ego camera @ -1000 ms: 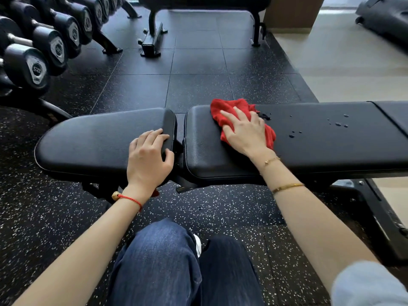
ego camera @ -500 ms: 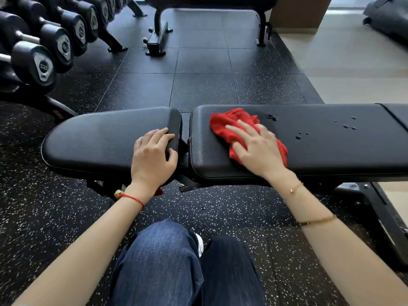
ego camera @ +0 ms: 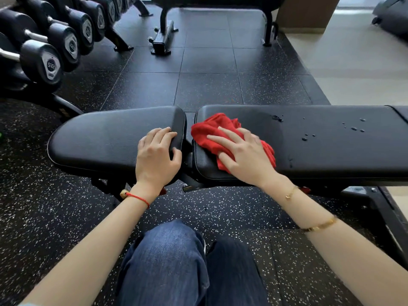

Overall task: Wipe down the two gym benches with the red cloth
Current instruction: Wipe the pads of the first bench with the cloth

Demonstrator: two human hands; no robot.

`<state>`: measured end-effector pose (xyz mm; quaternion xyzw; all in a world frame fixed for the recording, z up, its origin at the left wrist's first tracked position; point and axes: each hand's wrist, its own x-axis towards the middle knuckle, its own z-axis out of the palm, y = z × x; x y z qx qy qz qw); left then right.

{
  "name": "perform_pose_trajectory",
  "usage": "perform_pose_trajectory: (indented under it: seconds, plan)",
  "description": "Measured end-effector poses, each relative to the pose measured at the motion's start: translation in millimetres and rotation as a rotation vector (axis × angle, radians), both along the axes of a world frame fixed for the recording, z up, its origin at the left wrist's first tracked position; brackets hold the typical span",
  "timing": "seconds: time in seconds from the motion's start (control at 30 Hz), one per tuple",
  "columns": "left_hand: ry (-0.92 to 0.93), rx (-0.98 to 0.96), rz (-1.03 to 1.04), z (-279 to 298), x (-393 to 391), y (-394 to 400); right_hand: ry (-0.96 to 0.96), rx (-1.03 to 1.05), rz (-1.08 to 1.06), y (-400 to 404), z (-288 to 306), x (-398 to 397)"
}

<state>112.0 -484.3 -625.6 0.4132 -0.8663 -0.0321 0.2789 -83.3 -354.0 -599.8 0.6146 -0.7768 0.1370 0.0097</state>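
Note:
A black padded gym bench (ego camera: 331,151) runs across the view in front of me, with a short seat pad (ego camera: 99,140) on the left and a long back pad on the right. The red cloth (ego camera: 212,131) lies bunched at the left end of the long pad. My right hand (ego camera: 245,153) presses flat on the cloth with spread, straight fingers. My left hand (ego camera: 156,157) rests on the right end of the seat pad, fingers curled over its edge. Water droplets (ego camera: 353,129) dot the long pad to the right. A second bench (ego camera: 216,1) stands far across the floor.
A rack of black dumbbells (ego camera: 55,47) lines the upper left. The near bench's black metal frame (ego camera: 388,213) reaches out at the lower right. My knees in blue jeans (ego camera: 172,261) are just below the bench. Dark speckled rubber flooring meets a pale floor (ego camera: 364,62) at right.
My right hand has slid the red cloth leftward and toward me, down to the left end of the long pad. My left hand has stayed on the seat pad.

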Motion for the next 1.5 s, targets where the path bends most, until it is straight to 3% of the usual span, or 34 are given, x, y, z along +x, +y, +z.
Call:
perform_pose_trajectory:
  seconds: [0.1, 0.3, 0.43, 0.63, 0.9, 1.03, 1.23, 1.37, 1.5]
  plan:
    - [-0.017, -0.016, 0.022, -1.7, -0.5, -0.3, -0.012, -0.025, -0.072, 5.6, 0.6, -25.3]
    - [-0.021, -0.016, 0.069, -0.2, -2.2, 0.8, -0.023, 0.061, -0.322, -66.6, 6.7, -48.6]
    - [0.003, -0.006, 0.075, 0.9, -1.9, 1.2, -0.025, 0.081, -0.216, -84.5, 9.3, -12.8]
    - [-0.011, -0.007, 0.070, 1.1, -1.4, -0.2, -0.025, -0.018, 0.023, -19.4, -0.3, 13.4]
    - [-0.004, -0.005, 0.067, 3.2, -3.0, 1.9, -0.040, 0.069, -0.372, -66.8, 6.9, -48.7]
    - [-0.004, -0.006, 0.069, 4.0, -2.2, 3.2, -0.021, 0.082, -0.267, -76.6, 8.5, -22.3]
    - [-0.008, 0.005, 0.053, 5.7, -0.9, 4.8, -0.022, -0.015, -0.080, -0.3, -0.3, 2.7]
    - [-0.028, -0.002, 0.028, 7.9, -2.1, 7.3, 0.001, -0.032, -0.235, 24.1, -2.2, -27.6]
    - [0.048, 0.024, -0.030, 18.1, -17.9, 18.2, -0.028, 0.028, -0.468, -2.1, 3.1, -65.1]
